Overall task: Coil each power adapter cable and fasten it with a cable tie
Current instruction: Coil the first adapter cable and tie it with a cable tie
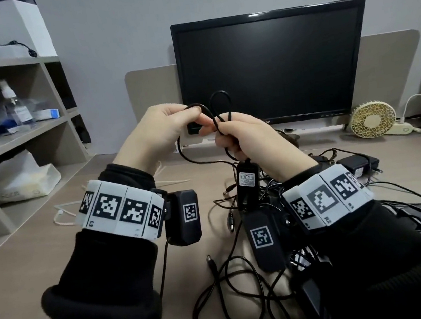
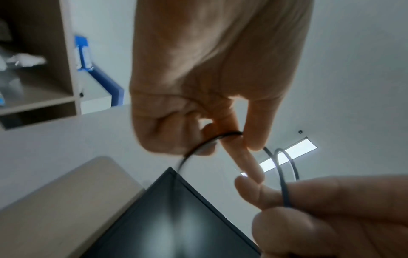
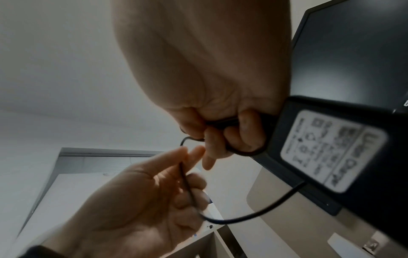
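Both hands are raised above the desk in front of the monitor. My left hand point(image 1: 194, 116) pinches a thin black cable point(image 1: 219, 100) between thumb and fingers point(image 2: 253, 139). My right hand point(image 1: 218, 133) grips the gathered loops of the same cable, fingers point(image 3: 234, 139) curled round them. One loop stands up above the two hands. The black power adapter point(image 1: 246, 181) with a white label point(image 3: 331, 148) hangs just under my right hand. More slack cable point(image 3: 253, 214) sags from the adapter to my left hand point(image 3: 183, 167). White cable ties point(image 1: 172, 182) lie on the desk beyond my left wrist.
A tangle of other black adapters and cables point(image 1: 244, 274) covers the desk on the right. The dark monitor point(image 1: 272, 67) stands behind, with a small cream fan point(image 1: 373, 119) to its right. Shelves point(image 1: 15, 135) holding bottles and boxes line the left side.
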A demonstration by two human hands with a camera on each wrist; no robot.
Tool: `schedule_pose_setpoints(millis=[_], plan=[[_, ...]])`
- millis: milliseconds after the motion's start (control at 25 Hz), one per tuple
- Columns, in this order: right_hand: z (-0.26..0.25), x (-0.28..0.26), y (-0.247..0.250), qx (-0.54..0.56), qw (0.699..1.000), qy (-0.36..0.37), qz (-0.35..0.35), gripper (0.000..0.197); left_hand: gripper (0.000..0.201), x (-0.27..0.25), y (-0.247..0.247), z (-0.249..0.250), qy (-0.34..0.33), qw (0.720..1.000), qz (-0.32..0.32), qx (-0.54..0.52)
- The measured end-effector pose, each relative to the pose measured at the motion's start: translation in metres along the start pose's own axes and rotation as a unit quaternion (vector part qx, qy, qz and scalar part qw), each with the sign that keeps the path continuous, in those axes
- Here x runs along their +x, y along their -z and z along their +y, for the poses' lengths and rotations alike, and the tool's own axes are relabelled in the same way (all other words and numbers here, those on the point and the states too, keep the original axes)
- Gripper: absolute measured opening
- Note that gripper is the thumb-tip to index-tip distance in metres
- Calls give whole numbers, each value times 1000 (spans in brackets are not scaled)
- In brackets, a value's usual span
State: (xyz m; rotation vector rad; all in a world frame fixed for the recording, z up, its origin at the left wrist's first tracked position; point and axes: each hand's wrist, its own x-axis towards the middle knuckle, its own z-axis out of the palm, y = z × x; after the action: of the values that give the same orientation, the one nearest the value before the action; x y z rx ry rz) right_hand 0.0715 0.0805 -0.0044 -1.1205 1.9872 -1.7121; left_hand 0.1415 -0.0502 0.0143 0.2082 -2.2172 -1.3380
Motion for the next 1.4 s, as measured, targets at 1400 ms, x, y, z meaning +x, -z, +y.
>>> schedule_pose_setpoints(millis=[1400], plan=[[-5, 0, 33, 340, 931, 100, 85, 30, 43, 13, 19, -58, -4, 989, -106, 106]])
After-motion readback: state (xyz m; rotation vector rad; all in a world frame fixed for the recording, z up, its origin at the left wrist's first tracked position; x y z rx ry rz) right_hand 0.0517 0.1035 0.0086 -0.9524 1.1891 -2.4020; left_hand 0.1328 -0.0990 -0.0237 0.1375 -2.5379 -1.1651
